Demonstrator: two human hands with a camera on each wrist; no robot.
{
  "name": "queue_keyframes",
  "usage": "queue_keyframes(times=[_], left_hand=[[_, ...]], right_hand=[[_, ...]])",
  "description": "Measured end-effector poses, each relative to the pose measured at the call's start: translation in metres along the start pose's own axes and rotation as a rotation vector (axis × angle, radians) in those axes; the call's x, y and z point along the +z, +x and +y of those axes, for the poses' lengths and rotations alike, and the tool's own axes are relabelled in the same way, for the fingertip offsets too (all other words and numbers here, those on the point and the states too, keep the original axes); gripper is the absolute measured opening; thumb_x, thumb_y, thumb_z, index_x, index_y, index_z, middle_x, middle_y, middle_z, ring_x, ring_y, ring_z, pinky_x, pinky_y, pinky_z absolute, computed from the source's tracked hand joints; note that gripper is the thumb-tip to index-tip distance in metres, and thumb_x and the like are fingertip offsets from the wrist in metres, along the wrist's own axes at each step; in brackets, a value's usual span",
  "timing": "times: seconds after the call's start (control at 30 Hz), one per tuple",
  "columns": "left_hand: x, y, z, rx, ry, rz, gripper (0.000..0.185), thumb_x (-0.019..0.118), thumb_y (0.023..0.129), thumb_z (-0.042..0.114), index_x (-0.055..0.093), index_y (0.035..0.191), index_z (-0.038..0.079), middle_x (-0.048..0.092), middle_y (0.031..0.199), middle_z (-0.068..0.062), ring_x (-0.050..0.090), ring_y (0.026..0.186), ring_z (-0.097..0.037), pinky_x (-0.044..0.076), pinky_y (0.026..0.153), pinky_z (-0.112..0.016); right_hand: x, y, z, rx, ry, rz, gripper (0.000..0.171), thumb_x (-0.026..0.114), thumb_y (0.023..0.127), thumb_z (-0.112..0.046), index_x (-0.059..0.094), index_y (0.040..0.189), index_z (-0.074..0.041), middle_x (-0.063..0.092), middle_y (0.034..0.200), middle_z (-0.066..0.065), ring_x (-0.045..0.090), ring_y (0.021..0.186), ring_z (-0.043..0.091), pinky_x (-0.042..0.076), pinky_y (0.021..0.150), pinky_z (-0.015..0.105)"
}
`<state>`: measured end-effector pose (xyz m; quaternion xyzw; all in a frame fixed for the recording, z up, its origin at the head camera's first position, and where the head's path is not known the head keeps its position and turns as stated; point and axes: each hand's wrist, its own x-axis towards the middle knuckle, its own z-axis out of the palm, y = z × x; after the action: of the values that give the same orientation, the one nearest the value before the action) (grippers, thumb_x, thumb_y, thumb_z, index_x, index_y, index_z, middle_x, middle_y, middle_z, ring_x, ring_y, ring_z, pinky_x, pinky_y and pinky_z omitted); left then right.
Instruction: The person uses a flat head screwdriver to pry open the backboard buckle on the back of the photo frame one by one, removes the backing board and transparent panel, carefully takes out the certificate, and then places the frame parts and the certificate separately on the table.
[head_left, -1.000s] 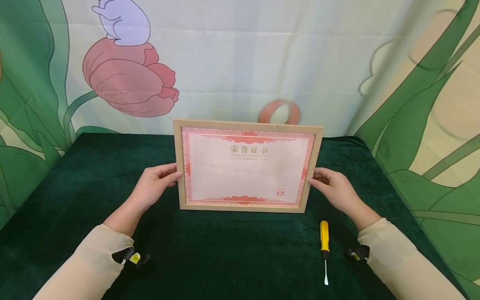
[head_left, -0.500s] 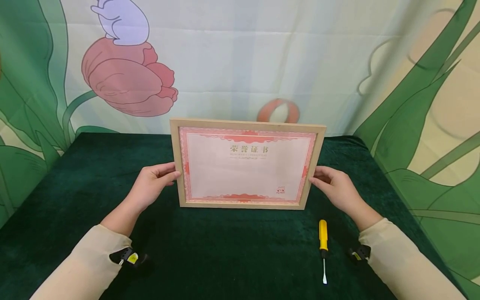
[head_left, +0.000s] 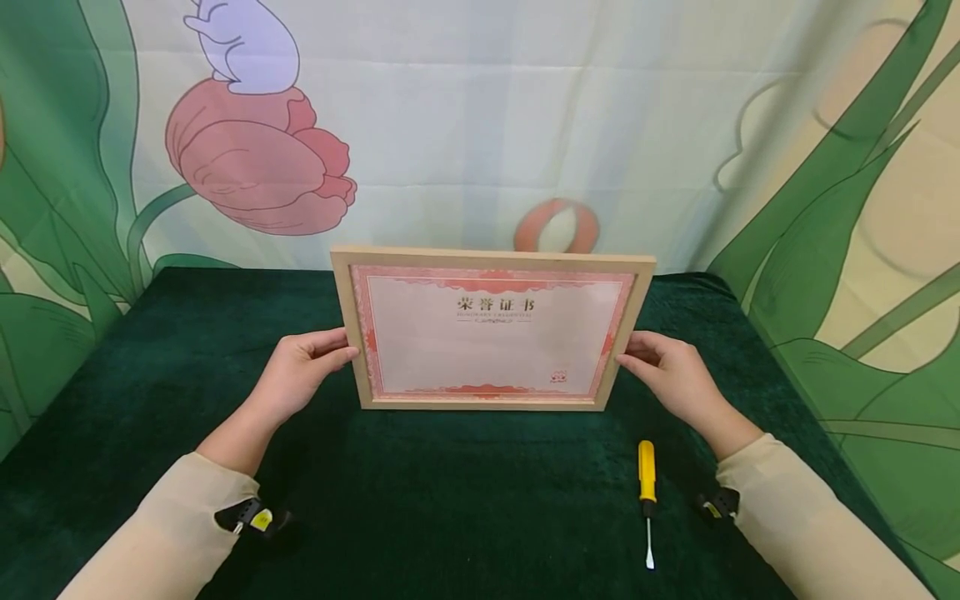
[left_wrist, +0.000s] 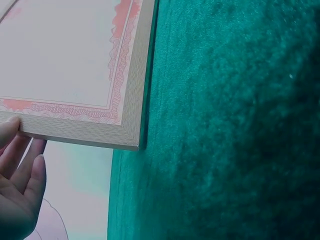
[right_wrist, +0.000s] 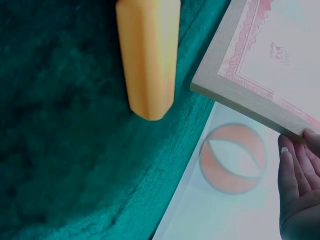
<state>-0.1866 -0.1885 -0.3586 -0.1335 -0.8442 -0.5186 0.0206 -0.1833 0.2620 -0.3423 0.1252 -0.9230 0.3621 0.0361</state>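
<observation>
In the middle of the head view, framed certificate (head_left: 492, 346): we see it standing roughly upright, printed side toward us, its top edge looking longer than its bottom one. Whether that bottom edge touches the dark green cloth (head_left: 450, 500) or hangs just above it, we cannot tell.
Left hand (head_left: 303, 371): left of centre, it pinches the left side of the wooden rim, a little below half-way down; we see the thumb on the front and the other fingers reaching round the edge.
Right hand (head_left: 667, 375): right of centre, it pinches the right side at nearly the same height, again thumb in front, as we also find at the lower right of the right wrist view.
Certificate's long axis: it runs across the view from one hand to the other, so the piece lies inward of both grips and we call neither hand nearer.
Two short sides: both are grasped while the long edges are free, so we judge that any lift or tilt would hinge on the line between the pinches.
Screwdriver (head_left: 647, 500): lower right, it lies untouched on the cloth, yellow handle toward the upper edge of the view, blade toward us, apart from the certificate and nearer the right hand.
Painted backdrop (head_left: 465, 125): behind, we see a pink flower (head_left: 255, 171) at upper left.
</observation>
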Motion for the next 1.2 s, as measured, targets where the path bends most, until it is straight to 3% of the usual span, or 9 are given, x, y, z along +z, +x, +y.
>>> queue_keyframes(times=[0.3, 0.5, 0.8, 1.2], left_hand=[[0.0007, -0.0001, -0.0012, 0.035, 0.06, 0.024, 0.037, 0.056, 0.081, 0.029, 0.057, 0.112, 0.008, 0.059, 0.103, -0.006, 0.054, 0.094, -0.017, 0.041, 0.08, -0.038], [0.0023, -0.0018, 0.0005, 0.079, 0.102, 0.043, 0.034, 0.056, 0.081, 0.025, 0.058, 0.11, 0.009, 0.06, 0.1, -0.005, 0.056, 0.09, -0.015, 0.043, 0.077, -0.034], [0.002, -0.0039, 0.0002, 0.086, 0.144, 0.064, 0.033, 0.057, 0.08, 0.024, 0.058, 0.11, 0.01, 0.061, 0.099, -0.005, 0.056, 0.09, -0.016, 0.044, 0.076, -0.035], [0.0008, -0.0058, 0.0022, 0.091, 0.169, 0.067, 0.031, 0.056, 0.08, 0.023, 0.06, 0.108, 0.011, 0.062, 0.098, -0.005, 0.056, 0.089, -0.016, 0.044, 0.076, -0.036]], right_hand=[[0.0006, 0.0014, 0.0005, -0.043, -0.021, 0.033, 0.031, 0.056, 0.081, -0.03, 0.055, 0.108, -0.016, 0.06, 0.097, -0.001, 0.055, 0.084, 0.013, 0.046, 0.071, 0.036], [0.0016, 0.0024, 0.0027, -0.084, -0.076, 0.059, 0.03, 0.057, 0.08, -0.026, 0.057, 0.106, -0.011, 0.061, 0.094, 0.003, 0.057, 0.082, 0.015, 0.047, 0.07, 0.035], [0.0018, 0.0014, 0.004, -0.149, -0.073, 0.044, 0.024, 0.058, 0.08, -0.021, 0.058, 0.102, -0.011, 0.062, 0.091, 0.003, 0.059, 0.079, 0.014, 0.048, 0.067, 0.033], [-0.0004, -0.0012, 0.0037, -0.118, -0.054, 0.007, 0.028, 0.057, 0.081, -0.025, 0.056, 0.107, -0.015, 0.061, 0.097, 0.0, 0.057, 0.082, 0.012, 0.047, 0.068, 0.032]])
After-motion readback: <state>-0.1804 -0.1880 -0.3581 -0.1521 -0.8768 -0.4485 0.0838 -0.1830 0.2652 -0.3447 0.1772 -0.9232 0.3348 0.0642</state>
